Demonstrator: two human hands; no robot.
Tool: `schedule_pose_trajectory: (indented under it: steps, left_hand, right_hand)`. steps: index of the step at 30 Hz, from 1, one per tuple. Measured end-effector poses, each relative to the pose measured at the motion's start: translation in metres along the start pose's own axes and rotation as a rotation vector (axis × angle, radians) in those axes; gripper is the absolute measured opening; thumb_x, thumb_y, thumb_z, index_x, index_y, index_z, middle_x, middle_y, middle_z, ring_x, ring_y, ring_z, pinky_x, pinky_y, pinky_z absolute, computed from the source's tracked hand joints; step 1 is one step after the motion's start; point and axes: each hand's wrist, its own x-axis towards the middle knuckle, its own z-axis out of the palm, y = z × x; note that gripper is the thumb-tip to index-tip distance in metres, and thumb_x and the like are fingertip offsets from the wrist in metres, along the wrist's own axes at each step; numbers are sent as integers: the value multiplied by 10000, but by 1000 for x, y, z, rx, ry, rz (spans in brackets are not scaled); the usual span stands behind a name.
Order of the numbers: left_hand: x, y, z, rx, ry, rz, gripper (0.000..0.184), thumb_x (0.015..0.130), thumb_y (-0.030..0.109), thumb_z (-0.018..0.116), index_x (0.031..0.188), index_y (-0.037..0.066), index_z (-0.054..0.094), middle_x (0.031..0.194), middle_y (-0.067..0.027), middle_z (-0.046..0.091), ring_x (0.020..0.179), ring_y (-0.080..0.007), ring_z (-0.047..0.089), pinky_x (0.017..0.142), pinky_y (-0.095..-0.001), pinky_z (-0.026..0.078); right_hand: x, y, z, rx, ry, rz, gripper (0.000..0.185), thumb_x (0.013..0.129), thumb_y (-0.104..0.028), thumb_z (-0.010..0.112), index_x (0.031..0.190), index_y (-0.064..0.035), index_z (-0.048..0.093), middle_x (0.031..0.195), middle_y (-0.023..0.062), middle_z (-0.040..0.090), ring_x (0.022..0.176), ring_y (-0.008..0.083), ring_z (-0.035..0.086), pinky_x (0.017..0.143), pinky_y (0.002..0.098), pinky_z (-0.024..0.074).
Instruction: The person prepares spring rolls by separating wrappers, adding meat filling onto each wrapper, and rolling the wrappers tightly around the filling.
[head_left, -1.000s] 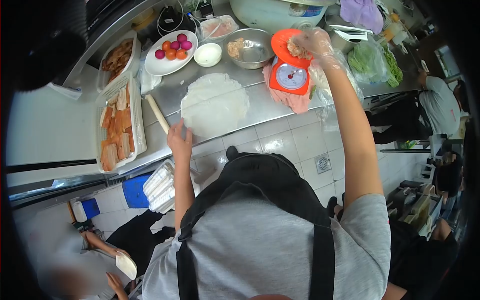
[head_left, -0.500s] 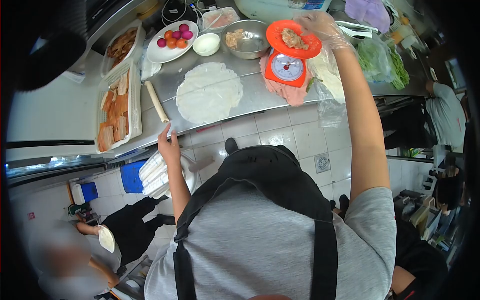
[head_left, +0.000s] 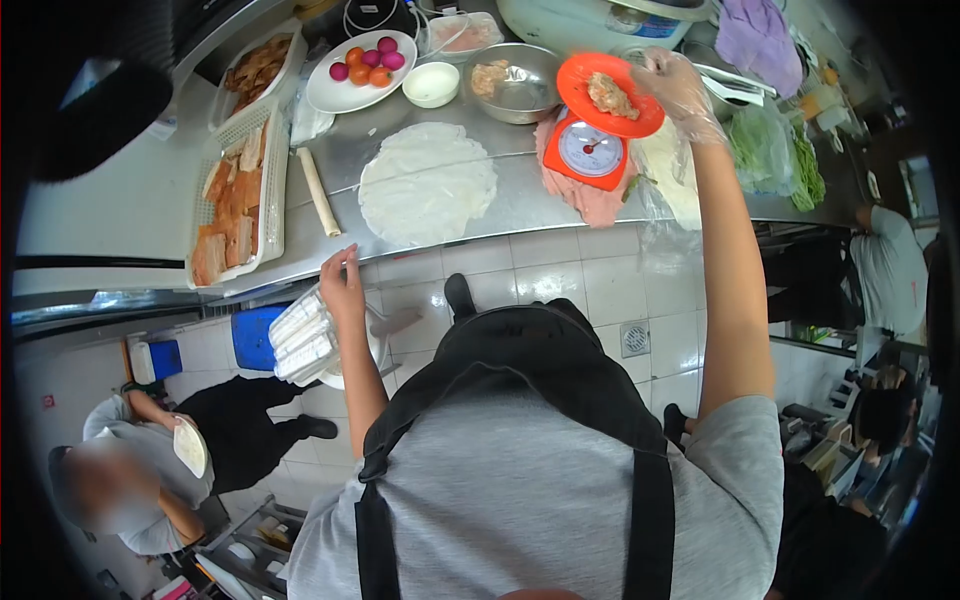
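My left hand [head_left: 343, 287] hangs open at the table's front edge, just below the end of a wooden rolling pin [head_left: 318, 192]. In a clear plastic glove, my right hand [head_left: 682, 95] is beside the right rim of the orange scale plate [head_left: 577, 92], fingers loosely bent and apart. A lump of pale minced filling [head_left: 610, 95] lies on that plate. The orange kitchen scale [head_left: 590, 152] stands on a pink cloth [head_left: 575, 198]. Left of it, a thin round sheet of dough [head_left: 425, 185] is spread flat. A metal bowl [head_left: 525, 85] behind holds more filling.
A white plate [head_left: 325, 95] of purple and orange balls and a small white bowl [head_left: 432, 85] stand behind the dough. Baskets of meat slices [head_left: 235, 205] line the left. Bagged greens [head_left: 765, 145] lie right. A co-worker [head_left: 150, 450] stands at lower left.
My right hand has drawn back to the right, from over the plate to its rim. My left hand stays near the table edge. The whole view has shifted slightly.
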Motion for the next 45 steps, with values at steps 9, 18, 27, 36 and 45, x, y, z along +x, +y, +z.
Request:
schedule_pose_trajectory:
  steps: [9,18,27,36,45]
  left_hand:
    - [17,28,18,-120,-45,134,224,889,78,640,1093,94,734,1134,-146,666,1070,-311,627,959,-387,474]
    - [47,29,28,-147,-191,191,262,881,35,624,1115,101,721,1143,-126,653,1083,-296,610,946,-381,479]
    - [84,6,26,-128,-485,244,262,871,46,625,1115,107,699,1060,-110,656,942,-314,627,806,-400,521]
    - [109,24,26,-242,-524,97,362,863,127,695,1224,122,676,1085,-135,639,1037,-297,607,899,-392,501]
    - [154,1,79,-198,-579,413,481,782,230,804,1241,133,697,1241,-145,579,1106,-307,571,970,-383,476]
  right_hand:
    - [-17,-19,47,-371,-125,1,604,869,-534,681,1024,50,697,802,161,686,768,209,670,713,359,520]
    - [-14,-65,72,909,-375,205,467,893,-322,703,1223,-4,618,1001,22,634,840,109,568,744,271,458]
    - [-37,-134,281,244,-660,-135,562,785,-379,799,1234,-83,637,1103,117,669,1022,295,631,942,412,492]
    - [-77,-109,374,79,-467,-320,460,759,-294,819,1151,-99,677,1141,167,642,1124,348,572,996,441,455]
    - [-78,-109,348,30,-338,-297,560,711,-181,830,1246,-146,671,1129,139,652,1103,363,574,986,469,448]
